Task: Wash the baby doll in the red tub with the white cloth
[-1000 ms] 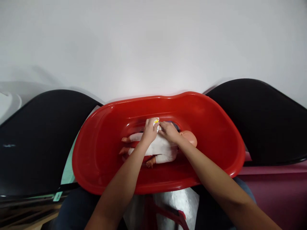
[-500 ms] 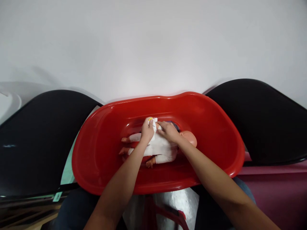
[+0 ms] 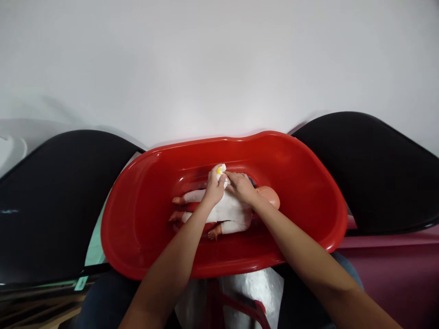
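A baby doll [image 3: 233, 208] in white clothing lies along the bottom of a red baby bathtub [image 3: 302, 183], its bald head to the right and its bare feet to the left. My left hand [image 3: 214, 189] is closed on a crumpled white cloth [image 3: 221, 171] with a yellow print, at the doll's far side. Beside it, my right hand [image 3: 242, 188] is closed around the doll's far arm, its fingertips against the cloth. That arm is mostly hidden by my fingers. The doll's near hand [image 3: 214, 232] lies free on the tub floor.
Something dark [image 3: 252, 181] lies in the tub behind the doll, partly covered. Black chairs flank the tub, one on the left [image 3: 58, 201] and one on the right [image 3: 370, 173]. A white wall [image 3: 219, 68] rises behind. A red frame part [image 3: 247, 310] shows below the tub.
My left hand has shifted slightly right and away from me with the cloth, nearer to my right hand. More of the yellow print shows. My right hand has stayed almost in place.
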A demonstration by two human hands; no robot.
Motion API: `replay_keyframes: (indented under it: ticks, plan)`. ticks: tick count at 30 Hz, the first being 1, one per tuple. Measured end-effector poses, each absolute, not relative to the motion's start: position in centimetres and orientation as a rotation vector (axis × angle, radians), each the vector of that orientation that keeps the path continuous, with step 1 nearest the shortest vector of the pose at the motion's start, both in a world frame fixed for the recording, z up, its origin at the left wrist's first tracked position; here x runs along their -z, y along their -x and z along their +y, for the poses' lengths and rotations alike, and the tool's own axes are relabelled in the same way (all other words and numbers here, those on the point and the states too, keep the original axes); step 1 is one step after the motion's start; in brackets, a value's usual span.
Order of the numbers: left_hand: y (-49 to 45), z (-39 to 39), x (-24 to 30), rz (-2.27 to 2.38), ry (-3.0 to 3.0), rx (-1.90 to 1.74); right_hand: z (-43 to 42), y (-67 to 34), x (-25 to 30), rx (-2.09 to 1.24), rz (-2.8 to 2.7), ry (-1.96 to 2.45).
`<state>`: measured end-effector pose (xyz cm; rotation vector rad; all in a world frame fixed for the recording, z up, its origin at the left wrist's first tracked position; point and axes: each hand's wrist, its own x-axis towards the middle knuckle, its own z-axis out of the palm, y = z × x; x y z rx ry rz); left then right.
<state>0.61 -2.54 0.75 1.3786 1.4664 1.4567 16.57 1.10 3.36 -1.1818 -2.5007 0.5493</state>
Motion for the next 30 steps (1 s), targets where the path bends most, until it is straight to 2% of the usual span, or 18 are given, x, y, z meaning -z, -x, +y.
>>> replay_keyframes:
  ticks: [12, 19, 30]
  plan:
    - [0.0, -3.1, -1.4, 1.590, -1.719, -1.386, 1.0, -16.5, -3.3, -0.574, -2.509, 1.152]
    - [0.6, -3.1, -1.4, 1.670, -1.739, -1.270, 1.1, -16.6, -3.3, -0.589, -2.513, 1.159]
    - [0.4, -3.1, -1.8, 1.701, -1.653, -1.324, 0.9, -16.5, -3.7, -0.594, -2.510, 1.165]
